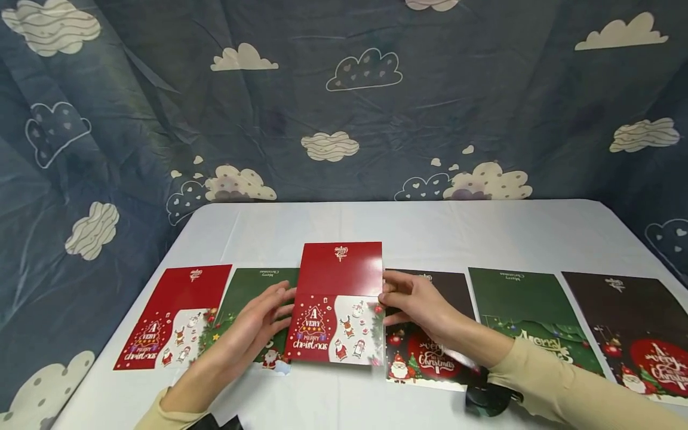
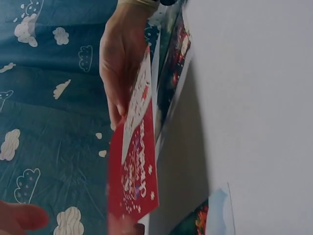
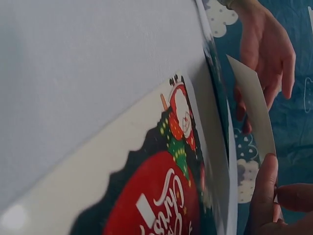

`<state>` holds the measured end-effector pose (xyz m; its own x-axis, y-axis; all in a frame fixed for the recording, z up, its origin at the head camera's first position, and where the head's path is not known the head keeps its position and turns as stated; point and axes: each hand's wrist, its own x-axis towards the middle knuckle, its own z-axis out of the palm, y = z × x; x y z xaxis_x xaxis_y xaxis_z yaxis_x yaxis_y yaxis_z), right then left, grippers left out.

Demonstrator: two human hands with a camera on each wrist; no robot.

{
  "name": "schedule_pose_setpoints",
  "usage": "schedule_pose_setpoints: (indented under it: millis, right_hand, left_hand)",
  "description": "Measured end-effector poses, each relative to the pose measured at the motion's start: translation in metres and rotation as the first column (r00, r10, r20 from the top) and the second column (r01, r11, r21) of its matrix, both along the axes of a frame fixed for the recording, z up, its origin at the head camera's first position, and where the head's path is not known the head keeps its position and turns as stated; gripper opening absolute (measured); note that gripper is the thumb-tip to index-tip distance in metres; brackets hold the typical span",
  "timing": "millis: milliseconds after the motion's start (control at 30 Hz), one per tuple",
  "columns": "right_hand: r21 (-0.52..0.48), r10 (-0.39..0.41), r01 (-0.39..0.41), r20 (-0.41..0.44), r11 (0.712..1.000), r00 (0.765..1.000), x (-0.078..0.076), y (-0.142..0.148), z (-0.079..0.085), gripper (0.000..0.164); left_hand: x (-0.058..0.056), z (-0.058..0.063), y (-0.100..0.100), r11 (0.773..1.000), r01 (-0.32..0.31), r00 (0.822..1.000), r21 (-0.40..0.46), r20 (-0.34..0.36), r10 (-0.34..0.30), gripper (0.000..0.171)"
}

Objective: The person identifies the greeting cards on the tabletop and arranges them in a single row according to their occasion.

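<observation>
An unfolded red Christmas card (image 1: 340, 269) is held up off the table, its printed half tilted toward me. My right hand (image 1: 424, 301) pinches its right edge between thumb and fingers. At the left edge is my left hand (image 1: 252, 328), its fingers extended and fingertips right at the card. In the right wrist view the left hand (image 3: 268, 54) shows its thumb apart from the card's pale back (image 3: 257, 107). The right hand's fingers (image 3: 266, 186) grip the near end there. A green card (image 1: 266, 278) and a black card (image 1: 451, 292) lie partly hidden beneath the hands.
Another red card (image 1: 183, 289) lies at the left of the white table (image 1: 430, 233). On the right lie a green card (image 1: 516, 292) and a black card (image 1: 629, 304), in the same row. Behind stands a dark blue cloth (image 1: 365, 167) with cloud prints.
</observation>
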<state>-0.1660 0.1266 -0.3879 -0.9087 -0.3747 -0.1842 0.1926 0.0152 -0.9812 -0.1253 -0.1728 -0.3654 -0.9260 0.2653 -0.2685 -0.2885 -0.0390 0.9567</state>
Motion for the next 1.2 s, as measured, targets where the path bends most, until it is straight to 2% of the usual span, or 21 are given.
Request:
schedule_pose_setpoints:
  millis: [167, 267, 500, 700, 900, 1200]
  right_hand:
    - [0.015, -0.047, 0.047, -0.017, 0.999, 0.999, -0.007, -0.003, 0.001, 0.058]
    - [0.004, -0.075, 0.076, -0.023, 0.997, 0.997, -0.01, -0.005, 0.003, 0.057]
    - [-0.002, -0.085, 0.085, -0.081, 0.996, 0.993, -0.019, -0.01, 0.006, 0.049]
    - [0.018, -0.094, 0.097, -0.129, 0.995, 0.987, -0.026, -0.014, 0.006, 0.048]
    - [0.034, -0.098, 0.106, -0.177, 0.994, 0.979, -0.035, -0.02, 0.007, 0.049]
    - [0.027, -0.097, 0.104, -0.186, 0.994, 0.978, -0.046, -0.027, 0.011, 0.048]
  left_hand:
    - [0.002, 0.004, 0.0, 0.997, -0.031, 0.999, 0.077, -0.037, 0.034, 0.063]
    - [0.001, 0.007, 0.001, 0.995, -0.038, 0.997, 0.091, -0.059, 0.044, 0.061]
    - [-0.001, 0.01, 0.002, 0.998, -0.038, 0.993, 0.045, -0.114, 0.043, 0.06]
    - [-0.007, 0.011, 0.0, 0.997, -0.043, 0.989, 0.067, -0.137, 0.051, 0.058]
    - [-0.011, 0.014, -0.002, 0.997, -0.075, 0.986, -0.013, -0.153, 0.072, 0.06]
    - [-0.02, 0.014, -0.006, 0.994, -0.093, 0.98, -0.051, -0.184, 0.082, 0.059]
